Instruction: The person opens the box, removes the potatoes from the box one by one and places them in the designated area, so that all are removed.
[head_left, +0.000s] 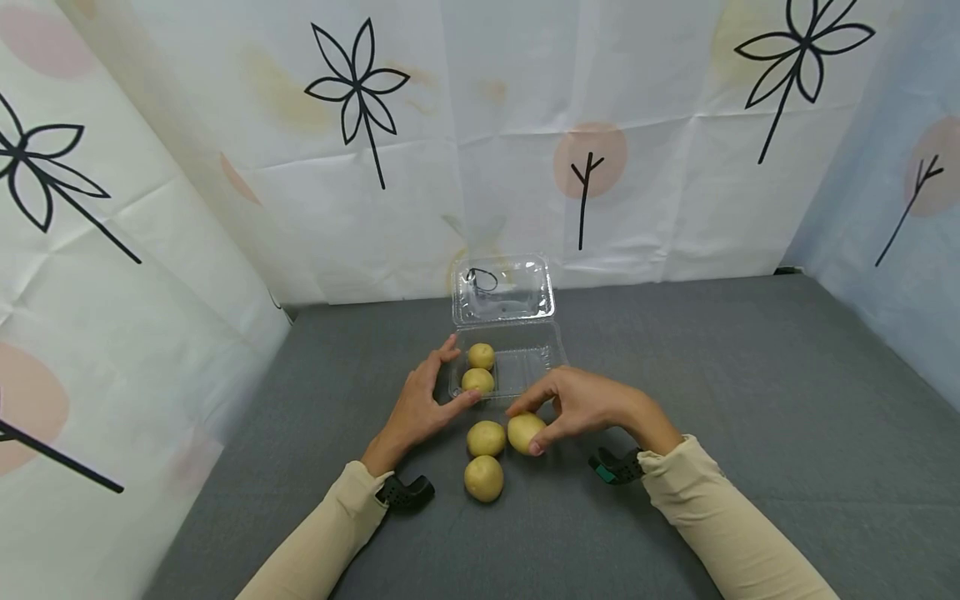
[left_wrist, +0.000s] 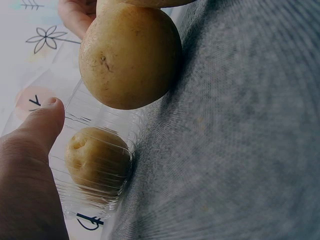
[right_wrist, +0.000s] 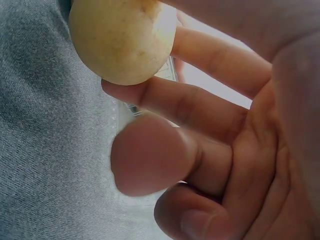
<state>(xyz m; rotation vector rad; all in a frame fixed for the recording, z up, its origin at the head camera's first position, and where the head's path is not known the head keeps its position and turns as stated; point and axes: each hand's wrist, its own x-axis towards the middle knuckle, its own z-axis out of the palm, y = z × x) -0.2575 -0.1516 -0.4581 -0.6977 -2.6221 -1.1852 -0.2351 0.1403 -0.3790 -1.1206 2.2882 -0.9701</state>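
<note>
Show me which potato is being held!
The potato in the right hand's grip. The other four aren't held: two potatoes sit on the grey cloth, two more in the clear plastic clamshell.

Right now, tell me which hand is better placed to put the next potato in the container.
Probably the right hand: its fingers hold a potato just in front of the clear container. The left hand, at the container's left side, holds no potato.

A head-worn camera looks forward and down over the gray fabric-topped table (head_left: 750, 400); the left wrist's tilted close-up shares its clear plastic box (head_left: 527, 367), the right's its round yellow potato (head_left: 522, 432).
</note>
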